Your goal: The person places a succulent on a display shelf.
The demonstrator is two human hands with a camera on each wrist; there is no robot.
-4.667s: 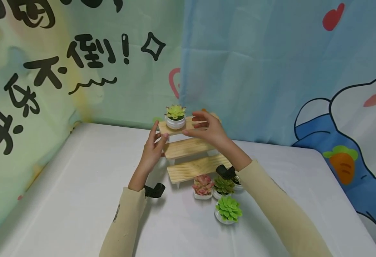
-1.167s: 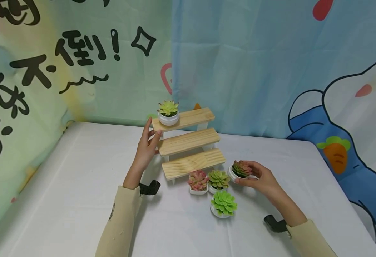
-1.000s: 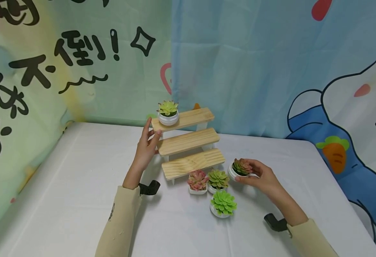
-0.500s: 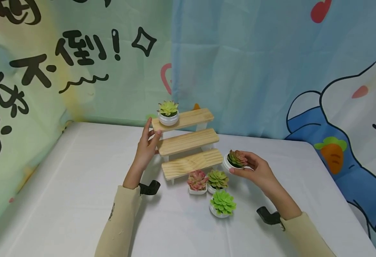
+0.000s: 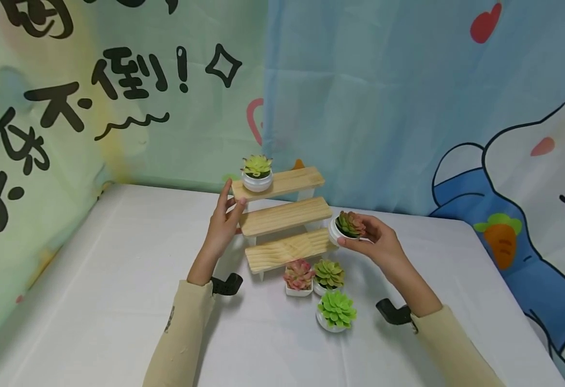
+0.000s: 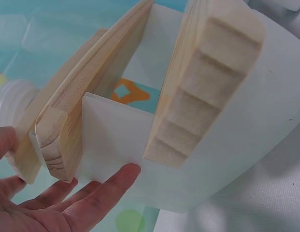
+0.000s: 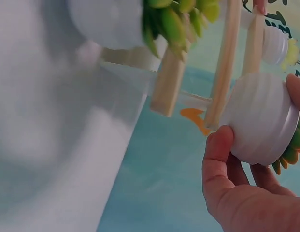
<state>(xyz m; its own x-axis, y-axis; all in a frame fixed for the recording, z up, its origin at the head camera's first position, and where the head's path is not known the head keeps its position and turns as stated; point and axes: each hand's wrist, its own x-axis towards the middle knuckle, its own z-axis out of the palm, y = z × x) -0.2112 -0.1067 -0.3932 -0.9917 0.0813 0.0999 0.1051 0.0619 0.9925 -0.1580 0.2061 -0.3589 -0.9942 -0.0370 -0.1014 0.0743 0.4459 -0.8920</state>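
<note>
A three-tier wooden plant stand (image 5: 284,216) with white side panels stands on the table. My left hand (image 5: 222,223) holds its left end; in the left wrist view, fingertips sit at the end of the top board while other fingers reach along the white panel (image 6: 116,125). My right hand (image 5: 379,244) grips the round white pot of a red-green succulent (image 5: 350,224), thumb and fingers on opposite sides. This pot overlaps the right end of the lowest board in the head view. A yellow-green succulent (image 5: 257,173) stands at the left of the top board.
In front of the stand are a pink succulent in a square pot (image 5: 299,278), a green one with reddish tips (image 5: 329,275) and a bright green one (image 5: 337,310). The white-covered table (image 5: 118,301) meets printed cloth (image 5: 360,107) behind.
My right hand has left the top board, taken the red-green succulent from the table and carried it up and left to the stand. The left hand has stayed at the stand's left end.
</note>
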